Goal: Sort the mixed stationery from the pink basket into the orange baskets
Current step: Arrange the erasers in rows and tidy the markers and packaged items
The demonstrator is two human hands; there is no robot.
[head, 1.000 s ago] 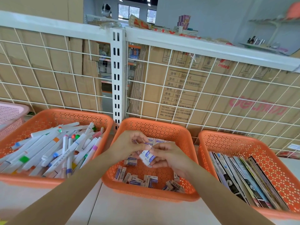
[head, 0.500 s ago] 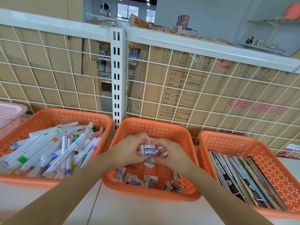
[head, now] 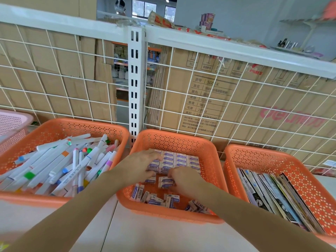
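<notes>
Both hands had sunk into the middle perforated orange plastic basket (head: 174, 137), left hand (head: 140, 166) flat-fingered on the rowed white paper-sleeved erasers (head: 181, 159), right hand (head: 187, 180) pinching two more; a nudge might scatter the rows.

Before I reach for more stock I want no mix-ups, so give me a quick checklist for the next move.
1. Eraser rows at the back of the middle orange basket tidy: ok.
2. Loose erasers at its front lined up: not ok, they lie jumbled.
3. Left hand free: ok, it rests flat on the rows.
4. Right hand free: cannot tell, its fingers cover two erasers.
5. Pink basket has stock left: cannot tell, only a corner shows.
</notes>
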